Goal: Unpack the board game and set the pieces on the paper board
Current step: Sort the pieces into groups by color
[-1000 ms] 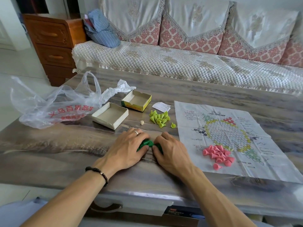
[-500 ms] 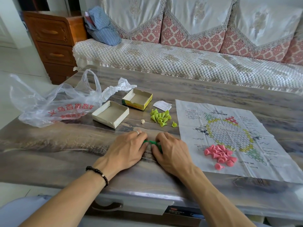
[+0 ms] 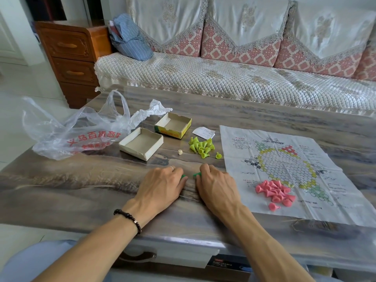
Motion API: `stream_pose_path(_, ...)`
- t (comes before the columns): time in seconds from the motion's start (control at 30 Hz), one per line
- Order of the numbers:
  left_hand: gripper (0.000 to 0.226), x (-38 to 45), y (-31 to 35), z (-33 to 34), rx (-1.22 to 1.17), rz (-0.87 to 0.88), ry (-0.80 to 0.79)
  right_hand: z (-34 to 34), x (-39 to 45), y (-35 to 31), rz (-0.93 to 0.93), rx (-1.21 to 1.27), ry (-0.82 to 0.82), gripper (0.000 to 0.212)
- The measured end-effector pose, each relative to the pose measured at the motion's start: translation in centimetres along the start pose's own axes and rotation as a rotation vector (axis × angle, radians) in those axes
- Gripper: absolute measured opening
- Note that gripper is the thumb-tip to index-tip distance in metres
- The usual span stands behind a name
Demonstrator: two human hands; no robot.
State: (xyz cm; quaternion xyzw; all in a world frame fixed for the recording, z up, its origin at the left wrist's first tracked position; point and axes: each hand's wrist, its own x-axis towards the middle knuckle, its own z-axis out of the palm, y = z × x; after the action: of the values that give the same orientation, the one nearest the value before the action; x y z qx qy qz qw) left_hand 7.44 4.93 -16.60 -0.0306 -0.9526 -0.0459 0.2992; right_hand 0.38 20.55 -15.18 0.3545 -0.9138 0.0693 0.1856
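My left hand [image 3: 161, 185] and my right hand [image 3: 217, 185] lie cupped side by side on the table, each closed over dark green pieces [image 3: 197, 175] that peek out between the fingers. To the right lies the paper board [image 3: 284, 171] with a hexagon grid. A heap of pink cone pieces [image 3: 274, 192] sits on its near part. A heap of lime green cone pieces [image 3: 201, 147] rests on the table left of the board. Two open box halves, the white one [image 3: 141, 143] and the yellow one [image 3: 173, 125], lie beyond my hands.
A clear plastic bag [image 3: 77, 131] with red print lies at the table's left. A small die [image 3: 179, 152] and a folded slip [image 3: 203, 132] sit near the boxes. A sofa [image 3: 223, 78] stands behind the table, a wooden cabinet [image 3: 71, 58] at left.
My hands have closed further over the dark green pieces and drawn slightly apart. Less green shows between them than a second ago.
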Motion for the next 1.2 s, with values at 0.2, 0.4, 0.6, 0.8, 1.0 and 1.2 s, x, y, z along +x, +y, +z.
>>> stream_pose_path(0.2, 0.029, 0.0, 0.1, 0.1, -0.047, -0.102, 0.025, 0.2, 0.3, 0.9, 0.1, 0.22, 0.022, 0.02)
stream_pose_path(0.4, 0.028, 0.3, 0.1, 0.2, -0.093, -0.143, 0.044, -0.3, 0.7, 1.9, 0.242, 0.465, 0.08, 0.023)
stream_pose_path(0.6, 0.029, 0.6, 0.5, 0.2, -0.093, -0.138, 0.05, -0.3, 0.7, 2.6, 0.282, 0.523, 0.1, 0.016)
stream_pose_path(0.8, 0.027, 0.5, 0.5, 0.2, -0.115, -0.134, 0.059, -0.2, -0.7, 2.1, 0.081, 0.313, 0.041, 0.017)
stream_pose_path(1.0, 0.025, 0.5, 0.5, 0.3, -0.122, -0.143, 0.071, -1.0, -1.6, 1.2, -0.018, 0.194, -0.011, 0.047)
stream_pose_path(1.2, 0.025, 0.5, 0.6, 0.3, -0.125, -0.158, 0.077, -0.7, -1.5, 0.7, -0.112, 0.015, 0.057, 0.028)
